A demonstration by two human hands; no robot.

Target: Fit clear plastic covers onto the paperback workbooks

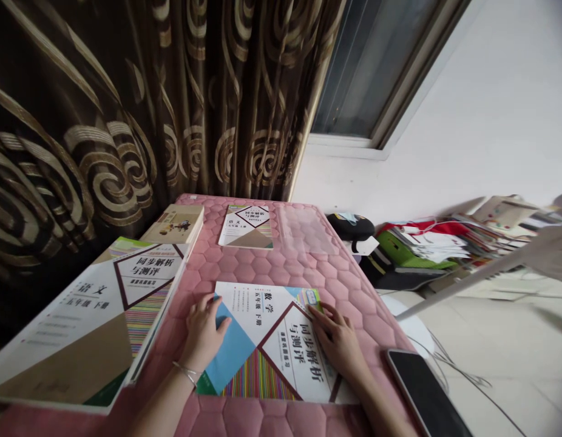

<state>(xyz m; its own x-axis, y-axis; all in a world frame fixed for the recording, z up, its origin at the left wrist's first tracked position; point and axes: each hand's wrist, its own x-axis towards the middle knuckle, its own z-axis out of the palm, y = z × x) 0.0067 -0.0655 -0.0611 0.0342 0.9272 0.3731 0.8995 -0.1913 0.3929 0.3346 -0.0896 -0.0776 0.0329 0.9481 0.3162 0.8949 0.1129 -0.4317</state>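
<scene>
A maths workbook [263, 343] with a white, blue and striped cover lies turned sideways on the pink padded cover. My left hand [203, 331] grips its left edge, thumb over the blue part and fingers bent at the edge. At the opposite edge, my right hand [338, 340] holds the workbook near its far right corner, fingertips on the cover. To the left, a large Chinese workbook [99, 309] tops a stack, with a tan book [176, 224] behind it. Farther back lies a smaller Chinese workbook [248, 227].
A clear plastic sheet [306, 229] lies at the back right of the pink padded surface [244, 267]. A phone [426, 391] rests at the right edge. Beyond are a black case [351, 226], piled papers [436, 246] and floor cables. A patterned curtain [194, 91] hangs behind.
</scene>
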